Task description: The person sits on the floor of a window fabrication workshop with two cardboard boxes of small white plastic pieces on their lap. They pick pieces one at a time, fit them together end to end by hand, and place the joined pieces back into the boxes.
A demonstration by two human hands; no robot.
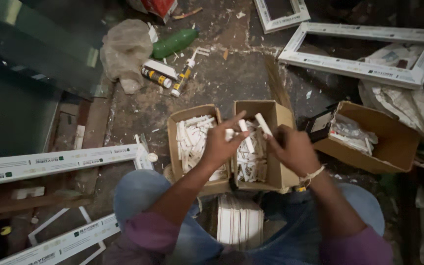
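The short white plastic strips [248, 135] in hand sit directly above the right-hand open cardboard box [277, 172], which I take as the landmark: the right hand [294, 149] is pinched around one strip that sticks up and to the left from its fingers, while the left hand [221, 143] is closed on another strip with its forefinger stretched out toward the first. These pieces look light, stiff and smooth, so I judge they would be easiest to take near the middle between thumb and fingers, and a loose pinch might let them slide. The box below is filled with more of the same white pieces in a jumble; touching its left side stands a second open cardboard box [175, 147] with a similar heap. Just in front of the landmark box, between the person's knees, lies a flat stack of white ribbed panels [240, 221]. To its right, apart from it, a larger cardboard box [393, 142] holds clear plastic bags. Well beyond it lie a white sealant tube [183, 77], a green bottle [175, 43] and a white rectangular window frame [364, 68]; long white profile bars [60, 162] lie far to its left. How the two strips meet is blurred, and the lower edge cuts off both arms.
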